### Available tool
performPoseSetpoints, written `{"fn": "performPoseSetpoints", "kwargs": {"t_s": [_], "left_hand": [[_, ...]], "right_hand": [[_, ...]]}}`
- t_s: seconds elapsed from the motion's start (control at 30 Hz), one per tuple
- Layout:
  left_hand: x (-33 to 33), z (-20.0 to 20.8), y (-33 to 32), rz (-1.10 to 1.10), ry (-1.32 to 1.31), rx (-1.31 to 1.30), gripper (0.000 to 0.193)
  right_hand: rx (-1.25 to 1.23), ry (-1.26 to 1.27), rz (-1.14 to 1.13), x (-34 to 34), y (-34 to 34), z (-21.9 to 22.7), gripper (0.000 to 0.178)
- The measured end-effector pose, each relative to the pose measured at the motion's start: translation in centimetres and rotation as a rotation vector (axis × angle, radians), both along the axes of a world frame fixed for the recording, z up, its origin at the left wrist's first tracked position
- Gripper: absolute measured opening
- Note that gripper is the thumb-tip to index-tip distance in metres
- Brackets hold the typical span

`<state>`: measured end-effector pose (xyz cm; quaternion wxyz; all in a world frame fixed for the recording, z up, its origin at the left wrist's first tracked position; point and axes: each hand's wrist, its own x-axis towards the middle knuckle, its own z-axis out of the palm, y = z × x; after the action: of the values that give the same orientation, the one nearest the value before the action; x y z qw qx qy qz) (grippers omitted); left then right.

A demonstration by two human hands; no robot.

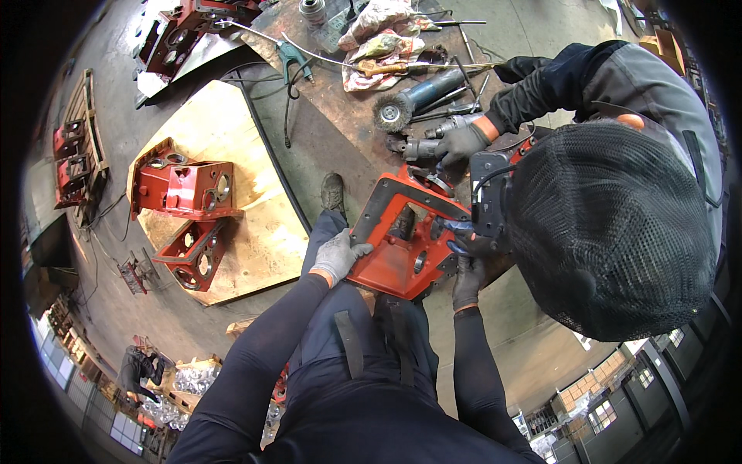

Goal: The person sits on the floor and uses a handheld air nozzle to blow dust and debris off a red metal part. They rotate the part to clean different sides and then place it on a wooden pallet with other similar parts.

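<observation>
A red metal housing (390,269) with a flat drilled flange and round bores is tilted in front of me, beside the workbench. My left hand (338,257), in a light grey glove, is closed on its left edge. On its near right side, my right hand (468,283), in a darker glove, grips the edge; its fingertips are partly hidden. A co-worker leans over the far right of the housing. One of the co-worker's gloved hands (462,145) is on a grey metal tool (421,148); the other (478,244) is at the housing's right side, near my right hand.
The workbench (332,97) carries an angle grinder (425,93) with a wire wheel, rags (382,42) and a teal air gun (292,62). Left, a wooden board (263,251) bears red housings (185,189). The co-worker's capped head (610,232) blocks the right side.
</observation>
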<state>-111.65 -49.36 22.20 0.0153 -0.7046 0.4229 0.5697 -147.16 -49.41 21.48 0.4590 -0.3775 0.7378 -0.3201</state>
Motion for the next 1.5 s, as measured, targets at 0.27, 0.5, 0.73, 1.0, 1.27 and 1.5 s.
{"fn": "performPoseSetpoints", "kwargs": {"t_s": [0.27, 0.5, 0.73, 1.0, 1.27, 1.5], "left_hand": [[0.0, 0.0, -0.2, 0.003, 0.007, 0.042, 0.065], [0.1, 0.2, -0.2, 0.005, 0.013, 0.022, 0.071], [0.2, 0.1, 0.0, 0.006, 0.009, 0.012, 0.071], [0.2, 0.3, -0.3, 0.002, 0.019, 0.031, 0.07], [0.1, 0.0, 0.0, 0.007, 0.011, 0.009, 0.07], [0.0, -0.1, -0.4, -0.004, 0.017, 0.073, 0.067]], "right_hand": [[-0.035, -0.003, -0.044, -0.1, 0.2, -0.2, 0.044], [0.031, -0.017, -0.021, -0.6, 0.5, -1.0, 0.041], [-0.006, -0.02, -0.025, -0.2, 0.3, -0.7, 0.041], [-0.008, -0.011, -0.007, -0.4, 0.4, -0.7, 0.042], [-0.026, 0.005, 0.006, -0.2, 0.4, -0.7, 0.042], [0.012, -0.067, -0.065, -1.0, 0.8, -1.6, 0.04]]}}
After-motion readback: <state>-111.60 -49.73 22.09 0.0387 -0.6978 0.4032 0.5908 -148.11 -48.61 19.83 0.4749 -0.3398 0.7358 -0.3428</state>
